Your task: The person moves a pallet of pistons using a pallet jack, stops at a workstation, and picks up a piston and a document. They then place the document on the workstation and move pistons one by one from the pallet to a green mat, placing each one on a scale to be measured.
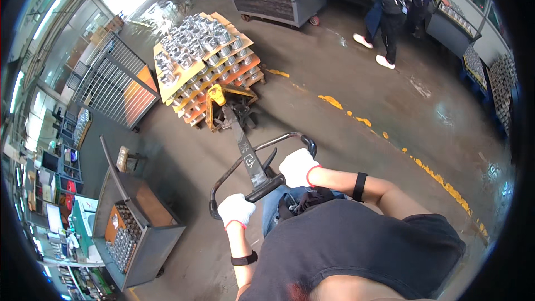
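Both my hands wear white gloves with red cuffs and grip the black handle bar [264, 189] of a yellow hand pallet truck [216, 96]. My left hand [236, 210] is closed round the bar's left part, and my right hand [298, 167] is closed round it farther right. From the bar, a dark tow arm [243, 143] runs forward to the truck's yellow head. Beyond it stands a tall load of silvery cylindrical metal parts [195, 39], stacked in layers between orange-brown boards [252, 62]. The forks are hidden beneath the load.
A grey metal bin [161, 248] with metal parts stands at left, with a barred cage cart [114, 81] beyond. A wheeled grey trolley [278, 5] is at the back; a person [384, 5] in blue reaches to it. Another person [422, 0] works farther right. A worn yellow line [440, 181] crosses the floor.
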A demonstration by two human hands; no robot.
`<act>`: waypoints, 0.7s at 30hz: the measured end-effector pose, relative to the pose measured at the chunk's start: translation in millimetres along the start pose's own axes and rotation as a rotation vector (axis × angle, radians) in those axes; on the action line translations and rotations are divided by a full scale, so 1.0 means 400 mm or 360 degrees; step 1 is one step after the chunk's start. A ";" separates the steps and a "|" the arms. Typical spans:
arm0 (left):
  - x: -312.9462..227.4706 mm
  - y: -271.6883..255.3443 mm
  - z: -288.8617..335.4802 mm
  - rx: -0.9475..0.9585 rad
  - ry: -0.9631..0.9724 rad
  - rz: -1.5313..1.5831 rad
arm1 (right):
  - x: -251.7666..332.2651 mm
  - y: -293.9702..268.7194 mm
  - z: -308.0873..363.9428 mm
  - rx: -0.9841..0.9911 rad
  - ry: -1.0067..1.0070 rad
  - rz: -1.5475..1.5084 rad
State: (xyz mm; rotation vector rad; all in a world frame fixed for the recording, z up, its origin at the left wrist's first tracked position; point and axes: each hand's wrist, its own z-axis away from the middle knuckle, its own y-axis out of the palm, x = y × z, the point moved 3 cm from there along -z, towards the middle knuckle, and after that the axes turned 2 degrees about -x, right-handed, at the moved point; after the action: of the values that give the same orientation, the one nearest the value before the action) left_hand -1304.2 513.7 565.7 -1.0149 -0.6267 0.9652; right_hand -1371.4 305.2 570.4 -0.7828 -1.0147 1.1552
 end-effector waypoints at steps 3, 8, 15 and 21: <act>-0.030 -0.047 0.057 0.0015 0.0038 -0.0056 | 0.001 -0.060 0.074 0.0006 0.0007 -0.0084; -0.091 0.018 0.071 -0.0052 0.0060 -0.0041 | -0.052 -0.001 0.128 -0.0115 0.0044 -0.0058; -0.224 0.407 0.191 -0.0102 -0.0209 -0.0017 | -0.158 0.410 0.283 -0.0385 -0.0010 -0.0108; -0.466 0.289 0.417 -0.0079 -0.0152 0.0149 | -0.209 0.379 0.492 -0.0325 0.0085 -0.0091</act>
State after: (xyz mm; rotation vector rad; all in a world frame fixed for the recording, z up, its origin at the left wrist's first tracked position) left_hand -1567.2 439.7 529.0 -1.0544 -0.6903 1.0899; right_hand -1615.6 260.1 485.8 -0.9351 -1.1149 0.9866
